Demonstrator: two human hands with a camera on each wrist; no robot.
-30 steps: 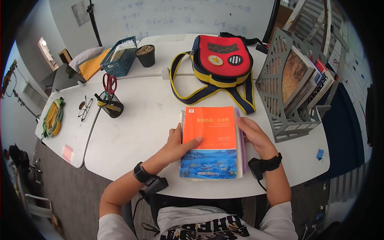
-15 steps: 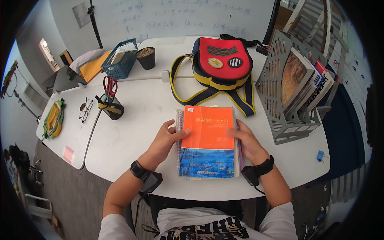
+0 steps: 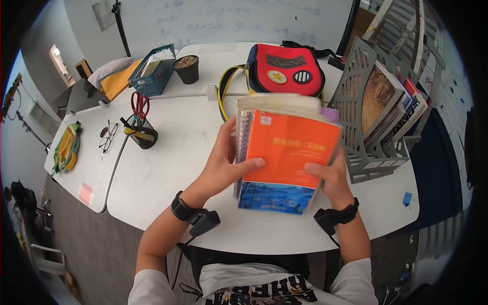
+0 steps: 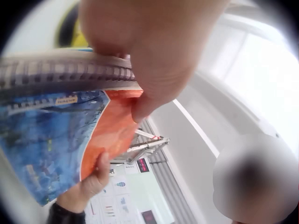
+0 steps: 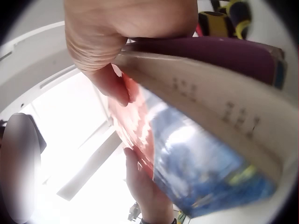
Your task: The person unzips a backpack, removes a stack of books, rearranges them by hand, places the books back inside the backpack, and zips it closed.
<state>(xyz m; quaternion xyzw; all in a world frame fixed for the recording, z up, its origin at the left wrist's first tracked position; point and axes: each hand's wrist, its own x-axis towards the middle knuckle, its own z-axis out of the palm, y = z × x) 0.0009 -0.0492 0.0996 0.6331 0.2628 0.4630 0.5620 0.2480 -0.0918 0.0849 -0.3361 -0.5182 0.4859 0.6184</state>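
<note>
A stack of books [image 3: 284,152] is lifted off the white table [image 3: 168,168] and tilted up toward me; its top book has an orange and blue cover, with a spiral notebook [image 3: 242,147] and a purple book [image 3: 330,114] underneath. My left hand [image 3: 223,162] grips the stack's left edge, thumb on the cover. My right hand [image 3: 330,178] grips the right edge, thumb on the orange cover. The left wrist view shows the spiral binding [image 4: 65,77] under the left hand [image 4: 149,56]. In the right wrist view the right hand [image 5: 117,42] clamps the page edges [image 5: 205,98].
A red and navy bag [image 3: 287,71] with yellow-trimmed straps lies behind the stack. A grey file rack [image 3: 371,107] with books stands at the right. A pen cup with red scissors [image 3: 140,127], glasses [image 3: 108,137], a blue basket [image 3: 152,71] and a dark pot [image 3: 187,68] sit to the left.
The stack lay flat on the table with both hands at its sides. Both hands have now lifted it and tipped its far end upward.
</note>
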